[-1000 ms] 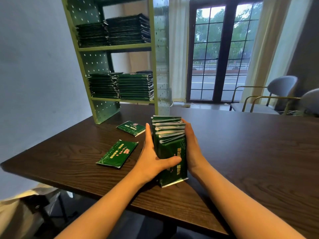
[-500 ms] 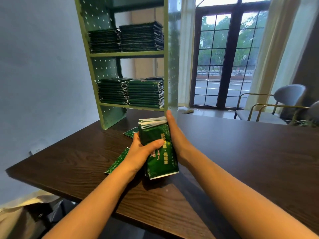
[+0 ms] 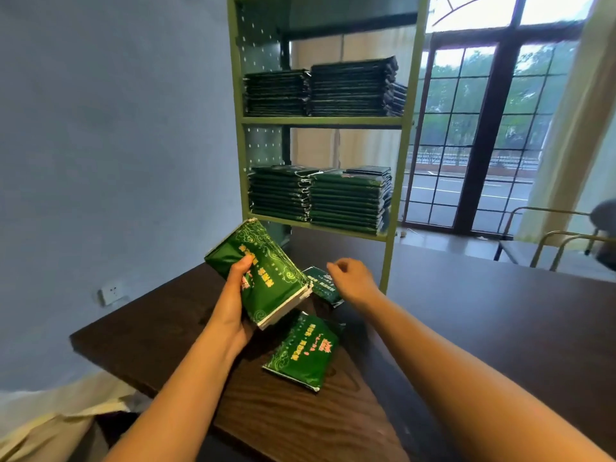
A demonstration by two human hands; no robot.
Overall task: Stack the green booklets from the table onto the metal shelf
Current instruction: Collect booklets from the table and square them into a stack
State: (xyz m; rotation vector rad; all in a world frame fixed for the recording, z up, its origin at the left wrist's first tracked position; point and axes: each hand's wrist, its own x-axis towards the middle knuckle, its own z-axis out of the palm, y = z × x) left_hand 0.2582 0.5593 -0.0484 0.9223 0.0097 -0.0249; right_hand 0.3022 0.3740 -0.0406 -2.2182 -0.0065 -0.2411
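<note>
Gripping a bundle of green booklets [image 3: 266,278] just in front of the metal shelf [image 3: 320,121] is the left hand [image 3: 233,305]. The right hand [image 3: 353,278], loosely curled & empty, hovers over a loose booklet [image 3: 321,288] by the shelf's foot. Best: add it, square edges w/ both hands, then shelve.

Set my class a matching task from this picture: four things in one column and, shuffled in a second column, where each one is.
Column 1
1. bundle of booklets
2. near single booklet
3. lower stacks
4. right hand

Column 2
A. flat on the table, nearest the camera
B. gripped by the left hand, tilted
C. holding nothing, over the far booklet
D. on the metal shelf

Pairs: 1-B, 2-A, 3-D, 4-C
</note>
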